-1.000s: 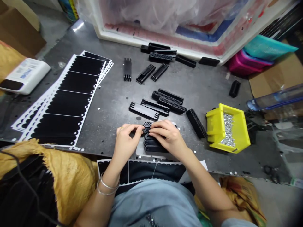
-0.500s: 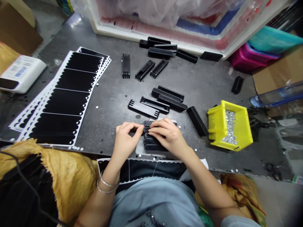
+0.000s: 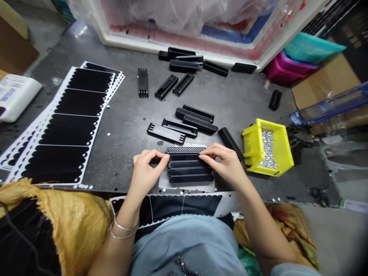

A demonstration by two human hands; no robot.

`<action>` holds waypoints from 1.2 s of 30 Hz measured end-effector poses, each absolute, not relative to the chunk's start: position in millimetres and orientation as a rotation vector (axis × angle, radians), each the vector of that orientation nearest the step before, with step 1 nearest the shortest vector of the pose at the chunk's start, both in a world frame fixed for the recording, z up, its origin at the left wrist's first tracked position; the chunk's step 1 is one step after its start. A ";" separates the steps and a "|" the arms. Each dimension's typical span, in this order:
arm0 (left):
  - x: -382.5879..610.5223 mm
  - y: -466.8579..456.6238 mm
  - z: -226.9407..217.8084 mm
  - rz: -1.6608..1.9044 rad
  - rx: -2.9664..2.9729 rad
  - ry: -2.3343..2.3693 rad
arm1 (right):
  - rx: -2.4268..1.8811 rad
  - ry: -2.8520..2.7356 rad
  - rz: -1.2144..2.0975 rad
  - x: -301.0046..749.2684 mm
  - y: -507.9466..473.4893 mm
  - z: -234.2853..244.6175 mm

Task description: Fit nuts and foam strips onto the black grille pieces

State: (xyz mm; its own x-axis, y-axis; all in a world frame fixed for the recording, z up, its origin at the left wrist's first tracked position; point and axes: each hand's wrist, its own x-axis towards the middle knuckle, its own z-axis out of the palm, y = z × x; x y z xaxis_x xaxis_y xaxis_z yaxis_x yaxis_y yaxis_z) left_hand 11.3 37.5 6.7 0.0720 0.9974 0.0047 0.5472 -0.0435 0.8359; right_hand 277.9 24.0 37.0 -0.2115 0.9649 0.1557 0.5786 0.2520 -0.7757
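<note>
head view: 5 black bars lie in a row on a white sheet, their long axes running left to right, with a mesh-faced bar farthest from us. our left hand and right hand sit at either end of the 2nd bar, left fingertips pinched narrow on it, right fingertips pressed on its other end. a yellow bin of small metal parts stands beyond our right hand.
</note>
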 end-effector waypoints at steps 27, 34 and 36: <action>87.9 -70.3 -21.9 1.005 2.340 0.673 | -1.094 -1.165 1.344 342.4 -114.6 53.8; 41.6 -9.7 22.7 1.262 2.008 1.420 | -1.259 -1.825 0.636 257.5 5.6 54.1; 23.2 19.1 22.1 1.161 1.846 1.622 | -1.164 -1.992 0.619 233.6 33.6 42.1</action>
State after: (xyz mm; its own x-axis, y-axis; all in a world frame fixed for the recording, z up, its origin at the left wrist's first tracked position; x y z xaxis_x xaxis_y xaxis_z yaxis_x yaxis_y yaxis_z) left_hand 23.2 19.1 22.1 -0.0299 0.9505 0.3093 0.5994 -0.2306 0.7665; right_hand 233.6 33.6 42.1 -0.3189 0.8801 0.3518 0.5253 0.4731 -0.7073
